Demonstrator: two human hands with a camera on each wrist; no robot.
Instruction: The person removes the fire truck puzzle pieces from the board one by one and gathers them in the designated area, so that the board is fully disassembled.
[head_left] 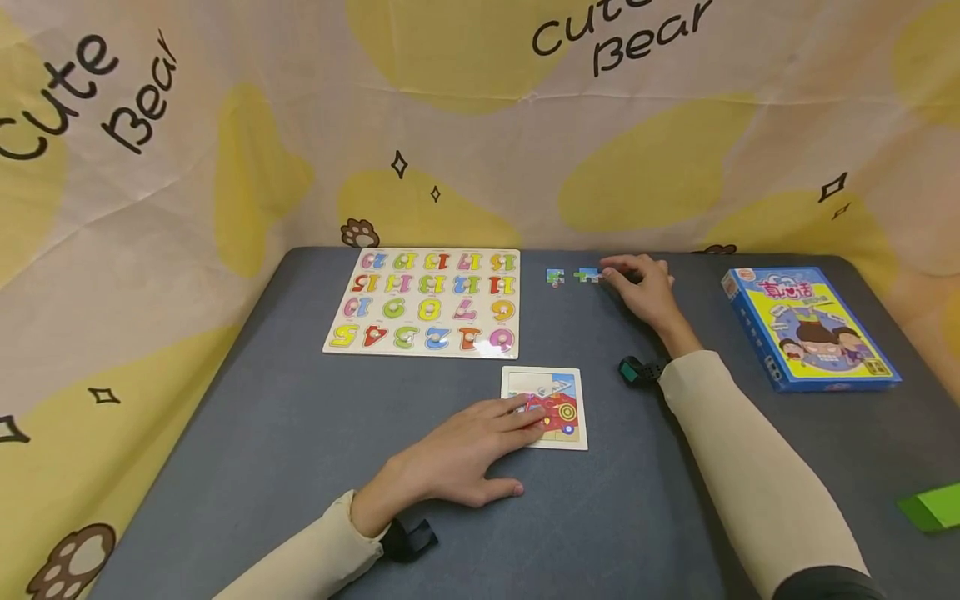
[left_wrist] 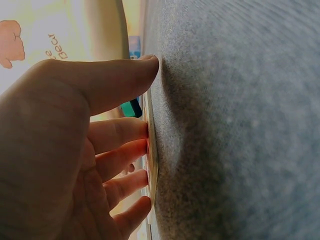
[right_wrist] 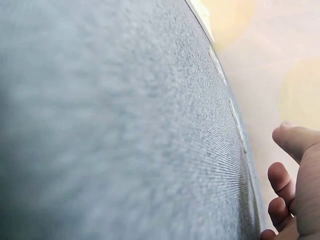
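A small square picture puzzle (head_left: 567,417) with a red vehicle on it lies near the middle of the table. My left hand (head_left: 472,454) rests its fingertips on the left part of this puzzle, thumb held apart over the table. In the left wrist view, the fingers (left_wrist: 120,135) reach straight to the puzzle's surface. At the back, two small jigsaw pieces (head_left: 555,277) lie side by side. My right hand (head_left: 645,287) is beside the right-hand jigsaw piece (head_left: 587,275), fingertips right at its edge. In the right wrist view its fingers bend loosely, with no piece between them.
A number board (head_left: 423,321) with colourful numerals lies at the back left. On the right sits a blue and yellow box (head_left: 817,329), and a green block (head_left: 933,507) is by the right edge. A printed cloth (head_left: 465,125) hangs behind the grey table (head_left: 300,467).
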